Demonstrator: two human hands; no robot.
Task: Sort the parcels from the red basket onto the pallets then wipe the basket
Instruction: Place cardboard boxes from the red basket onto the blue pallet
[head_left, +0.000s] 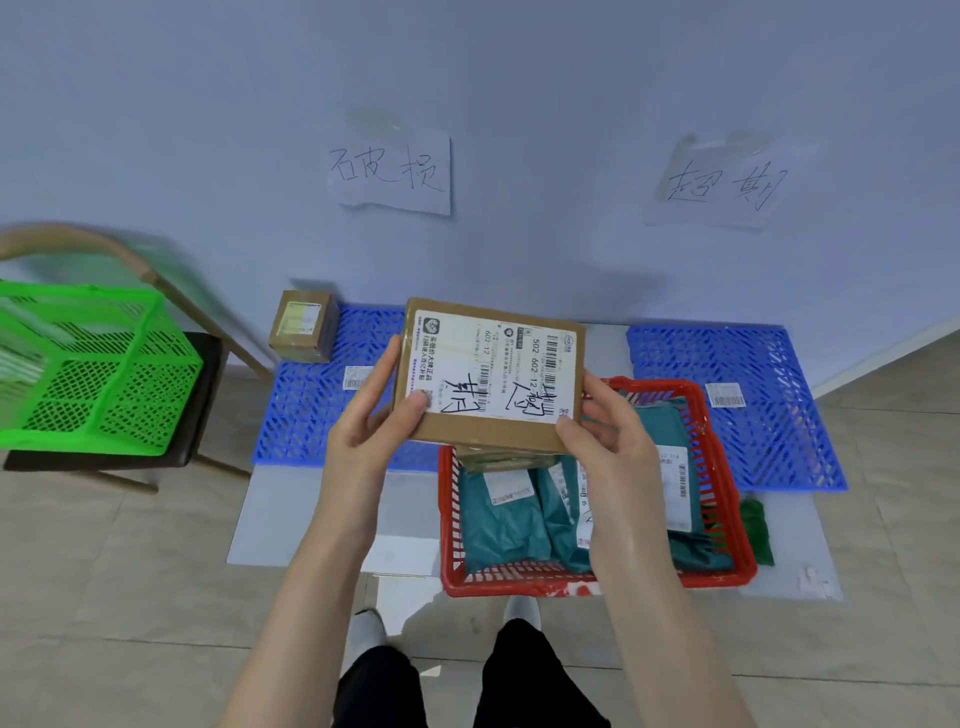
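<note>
We had both hands on one cardboard parcel (488, 374), lifted above the far-left corner of the red basket (727, 569). Left hand (358, 441) gripped its left edge, thumb on top near the label corner, fingers curled underneath. Right hand (613, 447) gripped the right edge the same way. The parcel's label faced up, with black marker scrawl over the barcodes.

The red basket sat on a grey mat (311, 519) on the floor, between the two blue pallets and overlapping their near edges. It held several teal mailer bags (504, 519), at least one with a white label, plus another brown parcel (506, 460) just under the one we held.

Left pallet (306, 405): small cardboard box (301, 332) at the back-left corner and a flat white label (358, 376) partly hidden by our left hand. Right pallet (753, 358): one flat barcoded item (727, 395).

A handwritten paper sign hung on the wall above each pallet (392, 171) (722, 182). Green cloth (756, 530) lay on the mat just right of the red basket. Green basket (93, 374) sat on a chair (208, 395) at far left.
</note>
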